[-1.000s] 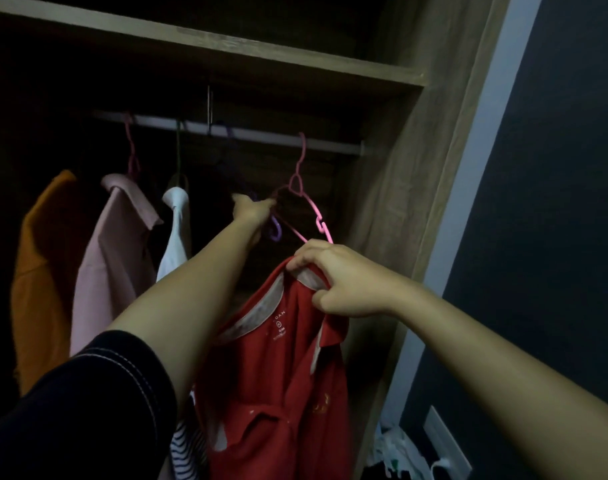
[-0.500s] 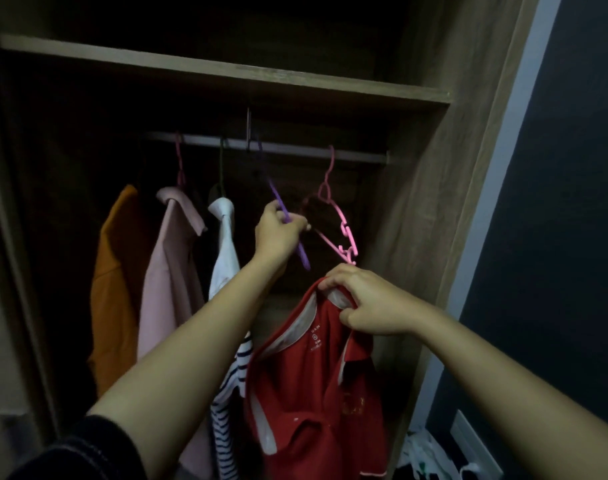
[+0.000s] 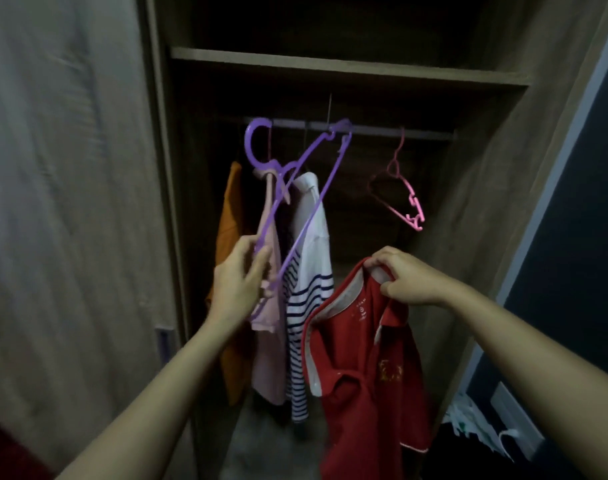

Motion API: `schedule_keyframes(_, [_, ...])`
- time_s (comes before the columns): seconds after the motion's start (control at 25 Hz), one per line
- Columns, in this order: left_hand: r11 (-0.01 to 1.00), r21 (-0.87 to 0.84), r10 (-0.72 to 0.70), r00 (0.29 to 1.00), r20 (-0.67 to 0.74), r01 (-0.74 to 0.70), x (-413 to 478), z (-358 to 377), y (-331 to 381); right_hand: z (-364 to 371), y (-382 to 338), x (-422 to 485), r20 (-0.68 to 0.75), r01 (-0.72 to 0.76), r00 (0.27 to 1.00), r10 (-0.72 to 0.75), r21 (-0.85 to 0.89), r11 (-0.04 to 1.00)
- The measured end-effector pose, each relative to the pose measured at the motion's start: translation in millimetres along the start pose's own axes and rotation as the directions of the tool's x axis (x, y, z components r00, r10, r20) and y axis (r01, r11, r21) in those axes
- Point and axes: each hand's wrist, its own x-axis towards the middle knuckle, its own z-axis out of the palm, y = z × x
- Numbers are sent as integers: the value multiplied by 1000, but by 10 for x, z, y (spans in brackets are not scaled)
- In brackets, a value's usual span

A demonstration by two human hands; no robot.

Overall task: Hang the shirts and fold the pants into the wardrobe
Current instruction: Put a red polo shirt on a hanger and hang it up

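At 8 o'clock of centre, before the wooden wardrobe [image 3: 330, 68], the left hand [image 3: 238, 282] is gripping a thin purple plastic hanger [image 3: 306, 188] by its lower corner, fingers curled round it. At 4 o'clock the right hand [image 3: 404, 277] is pinching the collar of a red short-sleeved polo shirt [image 3: 361, 375], which is dangling limp. A pink plastic hanger [image 3: 404, 199] is hanging on the rail [image 3: 372, 128] at 2 o'clock.

Open rail [image 3: 368, 129] between striped shirt [image 3: 309, 271] and pink hanger [image 3: 401, 188].
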Motion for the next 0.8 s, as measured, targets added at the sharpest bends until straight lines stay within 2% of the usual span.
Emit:
schedule_keyframes(0.08, [988,143,69,996,-54,-61,-137,-435,-159,11,-83,-8,-23,-41,999,41,22,999])
schedule_keyframes(0.2, [969,239,89,991,-95,-64,-332,-1004,-403,46,-193,12,-97,-86,991,90,43,995])
schedule_keyframes(0.36, [953,284,106,994,19,-107,-583,-1502,-536,157,-264,-22,-197,-105,972,132,139,985])
schedule_keyframes(0.48, [941,289,166,984,68,-178,-725,-1703,-516,212,-343,-129,-180,-93,975,127,187,978])
schedule_keyframes(0.8, [869,413,248,962,115,-273,-986,-1913,-479,246,-648,-152,-128,6,992,-1,40,999])
